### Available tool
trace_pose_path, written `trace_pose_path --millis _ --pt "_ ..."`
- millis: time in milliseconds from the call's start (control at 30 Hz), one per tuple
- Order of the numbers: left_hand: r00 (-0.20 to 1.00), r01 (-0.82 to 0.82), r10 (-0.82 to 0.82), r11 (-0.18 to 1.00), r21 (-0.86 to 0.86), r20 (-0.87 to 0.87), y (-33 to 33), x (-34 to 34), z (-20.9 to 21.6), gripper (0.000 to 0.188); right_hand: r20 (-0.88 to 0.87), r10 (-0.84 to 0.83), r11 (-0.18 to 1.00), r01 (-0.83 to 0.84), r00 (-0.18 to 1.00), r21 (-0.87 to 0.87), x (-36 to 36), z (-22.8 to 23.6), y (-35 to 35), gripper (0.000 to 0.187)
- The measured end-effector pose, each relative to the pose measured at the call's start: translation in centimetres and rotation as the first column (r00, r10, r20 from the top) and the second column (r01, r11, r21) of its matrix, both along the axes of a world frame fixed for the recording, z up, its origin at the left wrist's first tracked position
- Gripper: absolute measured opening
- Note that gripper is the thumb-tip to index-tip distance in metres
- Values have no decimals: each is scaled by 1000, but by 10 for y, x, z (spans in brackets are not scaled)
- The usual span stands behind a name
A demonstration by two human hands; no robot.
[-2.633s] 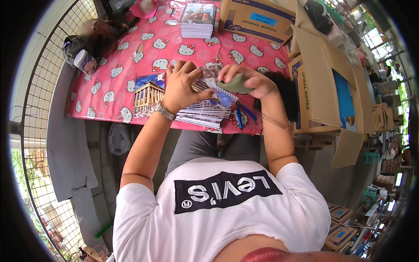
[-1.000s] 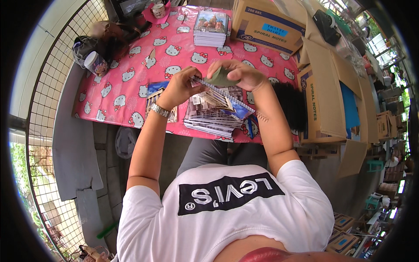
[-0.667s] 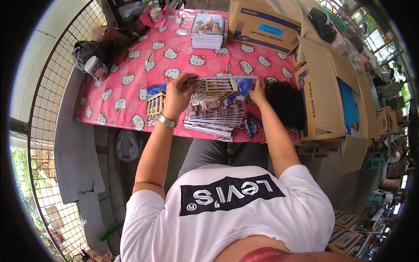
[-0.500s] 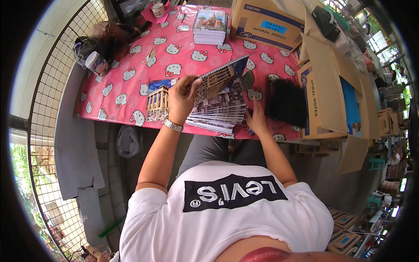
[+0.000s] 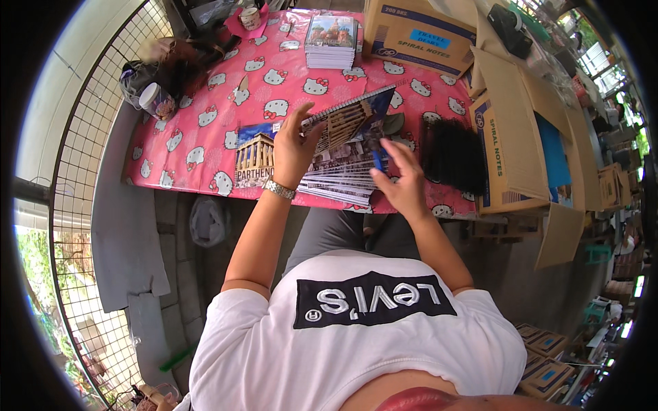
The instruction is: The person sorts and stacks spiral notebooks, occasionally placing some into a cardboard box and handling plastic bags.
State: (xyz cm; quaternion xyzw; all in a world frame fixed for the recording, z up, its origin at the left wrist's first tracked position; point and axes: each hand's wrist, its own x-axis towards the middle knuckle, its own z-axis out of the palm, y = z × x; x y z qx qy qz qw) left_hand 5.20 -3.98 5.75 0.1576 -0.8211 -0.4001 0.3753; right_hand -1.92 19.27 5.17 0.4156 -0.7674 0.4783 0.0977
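My left hand [image 5: 296,152] holds a spiral notebook [image 5: 343,127] by its coil-side edge, the cover showing stone columns and tilted up. Under it lies a fanned stack of notebooks [image 5: 336,187] with white page edges. To the right, my right hand [image 5: 406,181] is raised beside the stack, its thumb and forefinger around a slim blue object [image 5: 378,160] whose kind is unclear. Left of my left hand, another notebook [image 5: 254,154] with a columned temple on its cover lies flat. A heap of fine black strands or coils [image 5: 452,156] sits right of my right hand.
A pink patterned cloth [image 5: 205,140] covers the table. Farther back stand a notebook stack [image 5: 330,44] and a cardboard box [image 5: 419,42]. An open carton [image 5: 504,154] is at the right. A cup [image 5: 156,101] and dark bags [image 5: 181,65] are at the far left.
My right hand has lifted from the table beside the stack and moved left toward the tilted notebook, with the blue object now between its fingers. My left forefinger has risen off the notebook's edge.
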Motion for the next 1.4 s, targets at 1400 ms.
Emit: trace_pose_path --millis 1400 --pt "989 84 -75 994 -64 128 -67 57 114 28 485 -225 974 212 845 83 -50 -89 44 50"
